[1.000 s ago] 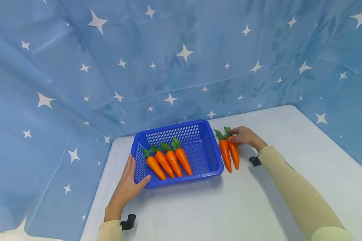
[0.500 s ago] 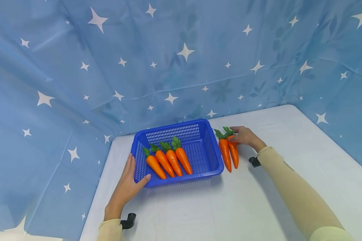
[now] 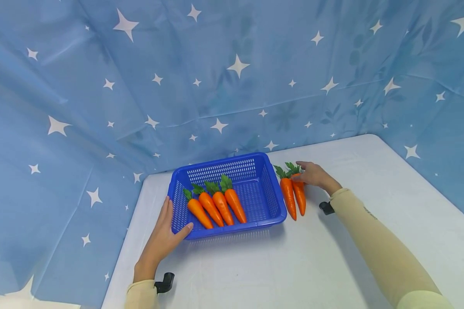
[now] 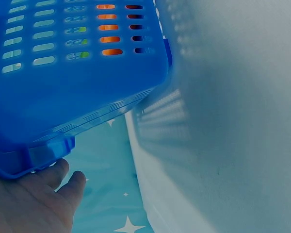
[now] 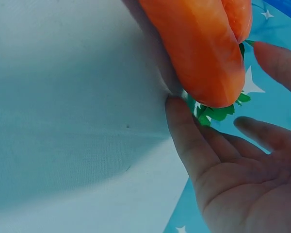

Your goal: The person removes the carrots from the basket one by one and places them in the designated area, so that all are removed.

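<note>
A blue plastic basket (image 3: 258, 224) with slotted walls holds several orange carrots (image 3: 221, 208) with green tops, lying side by side in its left part. My left hand (image 3: 160, 236) rests on the basket's left front corner, fingers along the left side and thumb over the front rim. Right of the basket, two more carrots lie together on the table, a left one (image 3: 288, 198) and a right one (image 3: 300, 199). My right hand (image 3: 315, 175) is over the right carrot's leafy end. In the right wrist view, its fingers (image 5: 184, 131) are spread around that end, not closed on it.
A white-covered table (image 3: 247, 270) lies under everything. Behind and to the left hangs a blue curtain (image 3: 201, 94) with white stars. Each wrist carries a small black camera mount (image 3: 164, 283).
My right hand's fingers have spread slightly at the right carrot's top, and that carrot has shifted a little left. My left hand and the basket stay in place.
</note>
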Demonstrator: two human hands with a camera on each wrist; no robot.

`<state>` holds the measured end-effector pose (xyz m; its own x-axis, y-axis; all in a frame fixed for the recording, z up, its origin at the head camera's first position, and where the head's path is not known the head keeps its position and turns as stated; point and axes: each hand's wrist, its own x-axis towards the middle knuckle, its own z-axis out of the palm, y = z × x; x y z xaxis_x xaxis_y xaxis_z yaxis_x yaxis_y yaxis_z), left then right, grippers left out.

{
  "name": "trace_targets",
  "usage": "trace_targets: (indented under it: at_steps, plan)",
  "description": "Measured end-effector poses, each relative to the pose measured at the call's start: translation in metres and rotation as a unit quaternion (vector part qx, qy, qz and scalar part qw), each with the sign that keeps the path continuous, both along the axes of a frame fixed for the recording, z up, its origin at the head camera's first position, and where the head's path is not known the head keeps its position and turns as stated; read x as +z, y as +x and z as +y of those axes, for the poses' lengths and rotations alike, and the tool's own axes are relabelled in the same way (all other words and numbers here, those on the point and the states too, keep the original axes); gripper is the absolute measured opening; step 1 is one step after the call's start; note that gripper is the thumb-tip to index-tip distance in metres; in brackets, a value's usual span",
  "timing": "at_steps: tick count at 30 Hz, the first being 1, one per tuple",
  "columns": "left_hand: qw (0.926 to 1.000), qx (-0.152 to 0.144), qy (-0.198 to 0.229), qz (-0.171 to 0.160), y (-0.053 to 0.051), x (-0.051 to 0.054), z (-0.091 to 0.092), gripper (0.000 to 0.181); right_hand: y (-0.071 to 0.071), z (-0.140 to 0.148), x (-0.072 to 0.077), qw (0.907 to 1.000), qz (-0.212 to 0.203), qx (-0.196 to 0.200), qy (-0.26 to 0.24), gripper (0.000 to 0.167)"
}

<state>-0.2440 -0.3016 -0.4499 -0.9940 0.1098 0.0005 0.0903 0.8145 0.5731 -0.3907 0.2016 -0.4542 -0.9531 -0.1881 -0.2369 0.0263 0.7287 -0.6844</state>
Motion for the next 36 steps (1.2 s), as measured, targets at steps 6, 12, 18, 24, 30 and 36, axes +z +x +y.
trace_targets:
  at_steps: [6,12,18,24,30,36]
  plan:
    - [1.0000,0.002,0.000,-0.001,0.000,-0.001,0.000,0.117,0.002,0.000,0.000,0.9999,0.004,-0.008,-0.012,0.093]
    - [1.0000,0.004,0.003,-0.001,0.000,-0.001,0.000,0.117,0.002,0.001,0.001,0.9990,0.007,-0.022,-0.038,0.101]
    - [1.0000,0.005,0.004,-0.003,0.001,-0.001,0.001,0.117,0.001,0.002,0.005,0.9987,0.010,-0.033,-0.038,0.105]
    - [1.0000,0.004,0.002,0.001,0.000,-0.001,0.000,0.116,0.001,0.000,0.011,0.9979,0.019,-0.040,-0.047,0.106]
    - [1.0000,0.005,0.002,-0.001,-0.001,-0.002,0.000,0.115,0.001,-0.005,0.016,0.9966,0.016,-0.057,-0.057,0.106]
    - [1.0000,0.004,0.001,-0.001,-0.001,-0.002,0.001,0.113,0.001,-0.011,0.027,0.9958,0.026,-0.061,-0.063,0.105]
